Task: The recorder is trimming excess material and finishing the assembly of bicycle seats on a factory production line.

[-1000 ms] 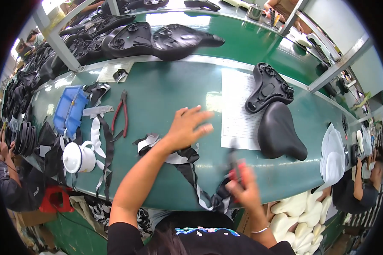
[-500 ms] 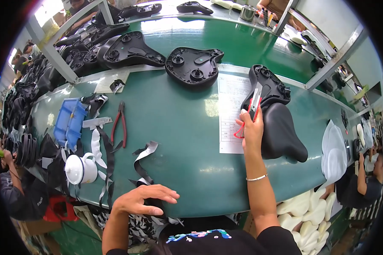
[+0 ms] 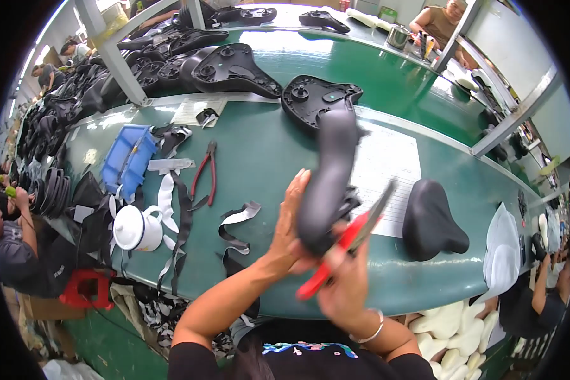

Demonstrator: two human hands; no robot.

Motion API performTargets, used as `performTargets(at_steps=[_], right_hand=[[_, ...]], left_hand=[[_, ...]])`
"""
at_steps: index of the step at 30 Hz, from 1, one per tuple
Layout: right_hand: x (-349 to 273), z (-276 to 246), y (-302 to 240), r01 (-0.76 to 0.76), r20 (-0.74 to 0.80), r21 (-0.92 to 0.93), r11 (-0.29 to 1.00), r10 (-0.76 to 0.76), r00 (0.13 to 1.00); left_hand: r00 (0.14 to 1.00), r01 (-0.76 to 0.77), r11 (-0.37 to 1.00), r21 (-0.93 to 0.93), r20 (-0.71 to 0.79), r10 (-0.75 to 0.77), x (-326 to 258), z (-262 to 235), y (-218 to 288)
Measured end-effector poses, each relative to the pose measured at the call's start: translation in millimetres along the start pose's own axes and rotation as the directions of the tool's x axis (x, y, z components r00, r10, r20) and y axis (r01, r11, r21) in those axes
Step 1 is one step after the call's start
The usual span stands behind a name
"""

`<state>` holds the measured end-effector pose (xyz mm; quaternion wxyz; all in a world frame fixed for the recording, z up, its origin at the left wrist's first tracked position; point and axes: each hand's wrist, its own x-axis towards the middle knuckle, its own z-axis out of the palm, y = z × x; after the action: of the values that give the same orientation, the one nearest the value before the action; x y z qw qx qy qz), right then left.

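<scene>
Left hand (image 3: 290, 223): clamped on seat (image 3: 326, 183) from left, likely steadying
Right hand (image 3: 347, 285): clamped on knife (image 3: 345, 246), aimed far-right, likely for clearance

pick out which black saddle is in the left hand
The blurred saddle in mid-picture, gripped by the left hand. The saddle to its right rests on the table smooth side up; the nearest one beyond lies underside up.

A factory workshop is indicated: black saddles (image 3: 155, 73) are piled up, pliers (image 3: 211, 151) and fabric strips (image 3: 165, 197) are strewn over a green workbench (image 3: 253, 171), and co-workers (image 3: 440, 26) are seen around it
</scene>
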<state>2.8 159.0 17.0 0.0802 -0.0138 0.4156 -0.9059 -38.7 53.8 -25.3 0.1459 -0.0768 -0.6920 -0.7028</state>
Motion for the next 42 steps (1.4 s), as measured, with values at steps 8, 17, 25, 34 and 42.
performTargets(at_steps=[8,17,25,34,42], right_hand=[[1,-62,-34,0.049,0.168,-0.588,0.807,0.062,0.984],[36,-93,-66,0.741,0.738,-0.666,-0.083,0.073,0.671],[44,-83,-82,0.764,0.644,-0.526,-0.374,0.411,0.645],[-50,-85,-23,0.429,0.394,-0.84,-0.332,0.169,0.903],[-38,-78,-30,0.383,0.378,-0.917,0.114,-0.068,0.923]], left_hand=[[0.908,0.294,0.861,-0.416,-0.159,-0.387,-6,-66,11],[0.793,0.605,0.794,-0.06,0.141,-0.593,11,-110,44],[0.821,0.491,0.86,0.137,0.255,-0.51,40,-102,26],[0.795,0.604,0.785,0.142,-0.034,-0.606,11,-106,32],[0.827,0.552,0.834,0.015,-0.137,-0.545,-35,-106,43]])
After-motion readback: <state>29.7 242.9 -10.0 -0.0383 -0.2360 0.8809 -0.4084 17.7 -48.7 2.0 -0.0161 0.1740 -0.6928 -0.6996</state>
